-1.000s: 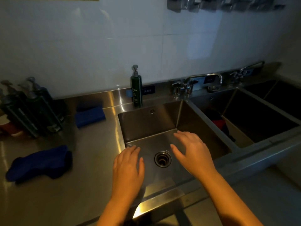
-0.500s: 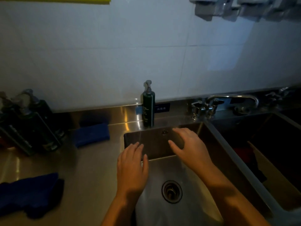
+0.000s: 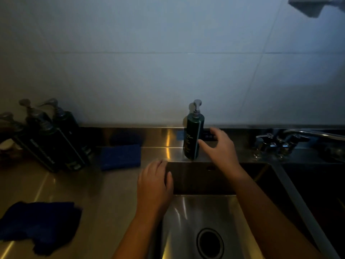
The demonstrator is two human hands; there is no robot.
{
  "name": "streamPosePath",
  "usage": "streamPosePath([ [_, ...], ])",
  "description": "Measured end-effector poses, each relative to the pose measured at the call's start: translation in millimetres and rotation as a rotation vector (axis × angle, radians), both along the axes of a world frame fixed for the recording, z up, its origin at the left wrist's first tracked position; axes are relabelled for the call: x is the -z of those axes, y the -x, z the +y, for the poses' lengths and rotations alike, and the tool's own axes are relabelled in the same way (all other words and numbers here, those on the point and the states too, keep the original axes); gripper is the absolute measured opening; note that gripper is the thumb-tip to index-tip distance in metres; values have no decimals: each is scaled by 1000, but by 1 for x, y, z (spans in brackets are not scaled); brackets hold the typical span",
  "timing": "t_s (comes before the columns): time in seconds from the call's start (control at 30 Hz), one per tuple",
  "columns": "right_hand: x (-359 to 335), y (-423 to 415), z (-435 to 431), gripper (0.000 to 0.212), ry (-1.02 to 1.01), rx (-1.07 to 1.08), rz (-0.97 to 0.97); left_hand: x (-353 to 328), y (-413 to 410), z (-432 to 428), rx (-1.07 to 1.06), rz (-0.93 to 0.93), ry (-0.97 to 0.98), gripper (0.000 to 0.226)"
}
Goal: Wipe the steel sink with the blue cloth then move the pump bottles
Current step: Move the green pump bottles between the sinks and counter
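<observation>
A dark green pump bottle (image 3: 192, 135) stands upright on the ledge behind the steel sink (image 3: 188, 217). My right hand (image 3: 220, 146) is spread open right beside it on the right, thumb at the bottle's side; whether it touches is unclear. My left hand (image 3: 155, 186) hovers flat and empty over the sink's left rim. A crumpled blue cloth (image 3: 37, 223) lies on the counter at the lower left. Three more dark pump bottles (image 3: 48, 139) stand grouped at the far left.
A folded blue pad (image 3: 121, 156) lies on the counter between the bottle group and the sink. A steel tap with two handles (image 3: 280, 141) sits at the right, behind a second basin (image 3: 317, 193). The white tiled wall rises close behind the ledge.
My right hand has reached forward from above the basin to the lone pump bottle. My left hand stayed near the sink's left rim. The view moved closer to the wall.
</observation>
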State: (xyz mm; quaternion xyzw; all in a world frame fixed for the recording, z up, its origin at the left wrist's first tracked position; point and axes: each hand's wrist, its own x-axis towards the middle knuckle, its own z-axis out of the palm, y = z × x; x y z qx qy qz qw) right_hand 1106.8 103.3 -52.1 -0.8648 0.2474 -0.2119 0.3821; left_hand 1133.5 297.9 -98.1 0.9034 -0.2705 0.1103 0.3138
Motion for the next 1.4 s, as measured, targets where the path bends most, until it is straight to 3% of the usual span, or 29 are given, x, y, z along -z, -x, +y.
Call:
streamPosePath([
  [0.2,11,-48,-18,72,-113,42,-27,-1,-27,-12,-9,-42,0,42],
  [0.47,24,-82,-21,74,-259,97,-137,5,-46,-21,-27,-71,18,45],
  [0.67,26,-84,-19,57,-298,135,-175,5,-44,-17,-30,-85,28,43],
  [1.17,0,9,43,54,-299,-56,-208,-15,38,41,-139,-45,-15,44],
  [1.4,-2,69,94,55,-341,-201,-159,-12,112,85,-304,-16,-46,32],
])
